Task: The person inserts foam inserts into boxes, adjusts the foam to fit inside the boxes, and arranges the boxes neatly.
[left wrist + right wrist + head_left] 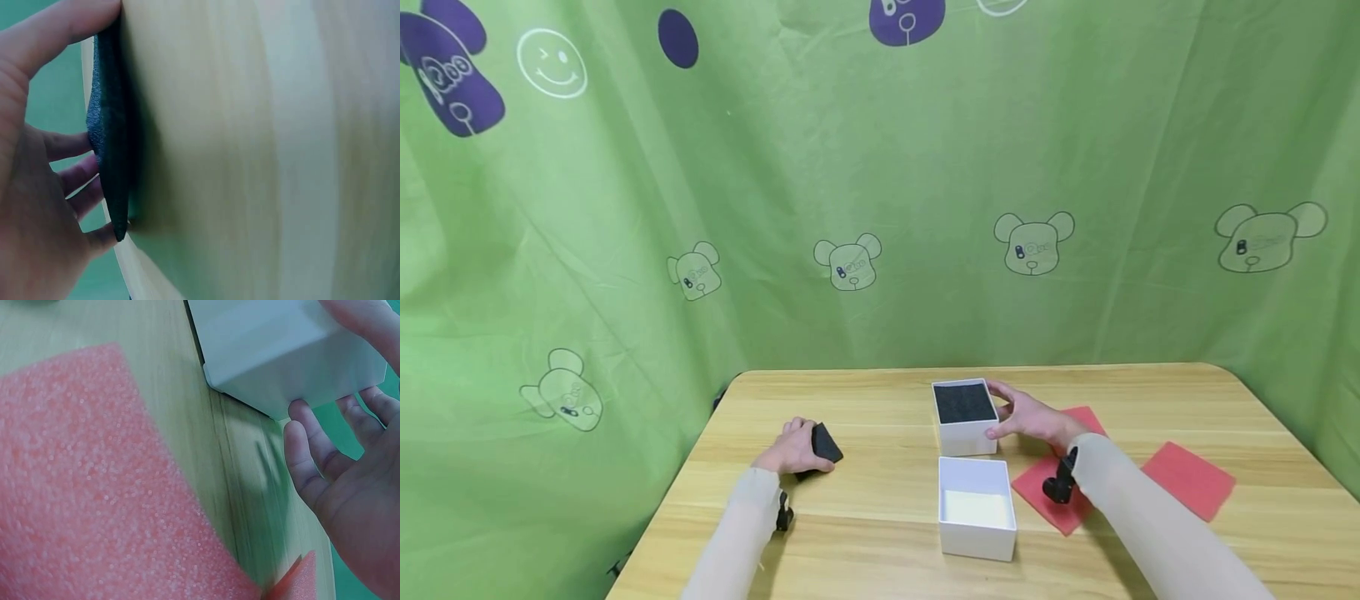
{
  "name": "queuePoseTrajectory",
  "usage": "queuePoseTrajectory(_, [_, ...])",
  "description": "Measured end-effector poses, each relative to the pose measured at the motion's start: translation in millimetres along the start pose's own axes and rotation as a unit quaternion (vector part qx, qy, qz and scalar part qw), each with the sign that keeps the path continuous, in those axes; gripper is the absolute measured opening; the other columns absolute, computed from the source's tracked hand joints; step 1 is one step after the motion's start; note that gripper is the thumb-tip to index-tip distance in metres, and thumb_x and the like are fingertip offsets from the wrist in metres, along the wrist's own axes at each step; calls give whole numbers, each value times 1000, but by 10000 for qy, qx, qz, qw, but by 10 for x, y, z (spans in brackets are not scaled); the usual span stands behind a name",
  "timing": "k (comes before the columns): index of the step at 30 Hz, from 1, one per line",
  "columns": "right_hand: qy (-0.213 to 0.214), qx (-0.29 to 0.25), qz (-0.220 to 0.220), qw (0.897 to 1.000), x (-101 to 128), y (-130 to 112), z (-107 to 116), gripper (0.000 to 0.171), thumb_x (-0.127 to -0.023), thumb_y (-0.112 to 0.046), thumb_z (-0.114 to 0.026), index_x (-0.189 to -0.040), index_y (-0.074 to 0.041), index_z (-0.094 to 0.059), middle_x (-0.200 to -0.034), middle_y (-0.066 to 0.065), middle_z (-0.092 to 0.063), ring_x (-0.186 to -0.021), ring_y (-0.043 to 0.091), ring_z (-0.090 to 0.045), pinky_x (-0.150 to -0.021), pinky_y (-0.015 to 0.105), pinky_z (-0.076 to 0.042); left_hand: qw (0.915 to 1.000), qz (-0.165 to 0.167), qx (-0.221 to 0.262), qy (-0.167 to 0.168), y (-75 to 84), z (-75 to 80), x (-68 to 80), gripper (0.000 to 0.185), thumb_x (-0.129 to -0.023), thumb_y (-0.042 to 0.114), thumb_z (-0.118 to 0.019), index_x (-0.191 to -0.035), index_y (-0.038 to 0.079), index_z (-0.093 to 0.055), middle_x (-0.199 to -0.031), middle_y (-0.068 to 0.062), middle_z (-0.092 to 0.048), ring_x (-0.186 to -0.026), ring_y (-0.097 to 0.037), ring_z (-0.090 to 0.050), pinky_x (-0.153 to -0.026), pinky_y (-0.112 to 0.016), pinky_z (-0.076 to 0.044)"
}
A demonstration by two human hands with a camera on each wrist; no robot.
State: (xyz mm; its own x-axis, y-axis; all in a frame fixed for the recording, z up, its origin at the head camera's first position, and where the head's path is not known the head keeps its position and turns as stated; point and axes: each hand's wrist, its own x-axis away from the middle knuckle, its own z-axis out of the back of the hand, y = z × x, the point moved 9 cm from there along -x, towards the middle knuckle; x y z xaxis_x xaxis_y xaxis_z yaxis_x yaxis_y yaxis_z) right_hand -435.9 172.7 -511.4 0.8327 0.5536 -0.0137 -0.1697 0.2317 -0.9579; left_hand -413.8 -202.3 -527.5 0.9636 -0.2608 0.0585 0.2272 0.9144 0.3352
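Observation:
At the left of the table my left hand (792, 448) pinches a thin black foam piece (827, 442) between thumb and fingers. The left wrist view has that foam piece (112, 131) edge-on, close above the wood or touching it. Farther right, a white box (968, 438) holds a black foam pad (964, 403) that fills its top. My right hand (1033, 417) grips this box from its right side, thumb toward the near face and fingers toward the back. In the right wrist view the fingertips touch the edge of the box (281, 356).
A second white box (977, 540), open at the top, stands just in front of the first. Red foam sheets (1051, 493) lie under my right forearm, and another red foam sheet (1191, 479) lies farther right. A green curtain (925, 317) hangs behind the wooden table (865, 550).

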Motion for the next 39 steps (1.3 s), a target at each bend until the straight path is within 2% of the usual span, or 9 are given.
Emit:
queuePoseTrajectory(4, [-2,76,-51,10000,-3,-8,-8,106,-75,-6,-79,-148,7,-3,-150,31,-10,-120,43,-45,-105,55,-30,9997,-213,153,-19,119,-33,-18,94,-66,46,-77,-135,-6,-40,-129,-22,-43,-111,-33,-43,-92,-45,-43])
queuePoseTrajectory(7, [16,95,-118,9999,-2,-1,-8,106,-75,-7,-79,-148,6,-4,-151,30,-11,-121,42,-45,-105,55,-29,9984,-363,436,-37,235,-37,-39,95,-67,45,-76,-136,-8,-38,-125,-22,-44,-107,-31,-44,-90,-44,-45])
queuePoseTrajectory(12, [16,-13,-98,9999,8,4,-6,106,-74,-6,-79,-148,6,-4,-151,30,-10,-120,42,-46,-104,54,-31,9958,-496,770,-8,444,-14,-87,95,-70,43,-74,-139,-9,-34,-125,-20,-45,-101,-26,-46,-86,-40,-47])
queuePoseTrajectory(18, [-4,-145,-31,9999,19,20,-5,106,-74,-3,-79,-148,6,-4,-151,30,-9,-118,41,-47,-103,51,-35,9936,-773,815,123,757,89,-174,93,-74,44,-71,-143,-4,-32,-131,-17,-44,-98,-22,-46,-81,-35,-46])
queuePoseTrajectory(29, [47,-59,-74,9999,-17,48,18,106,-74,-6,-80,-149,4,-5,-151,29,-11,-120,43,-45,-103,51,-35,9857,-1502,704,307,1514,368,-299,88,-76,42,-71,-145,5,-32,-138,-12,-41,-104,-19,-46,-83,-32,-47])
queuePoseTrajectory(35, [32,-102,-52,9999,-22,31,9,106,-73,-5,-80,-148,5,-5,-151,29,-11,-121,44,-44,-102,49,-37,9811,-1861,378,361,1883,418,-386,88,-77,48,-71,-146,8,-33,-140,-9,-40,-114,-19,-45,-93,-32,-45])
queuePoseTrajectory(39, [44,-54,-81,9999,-8,36,7,107,-73,-7,-80,-148,6,-5,-150,30,-10,-120,44,-45,-102,52,-36,9790,-2007,260,253,2088,398,-435,86,-78,48,-70,-146,9,-34,-141,-8,-40,-118,-19,-43,-96,-32,-42])
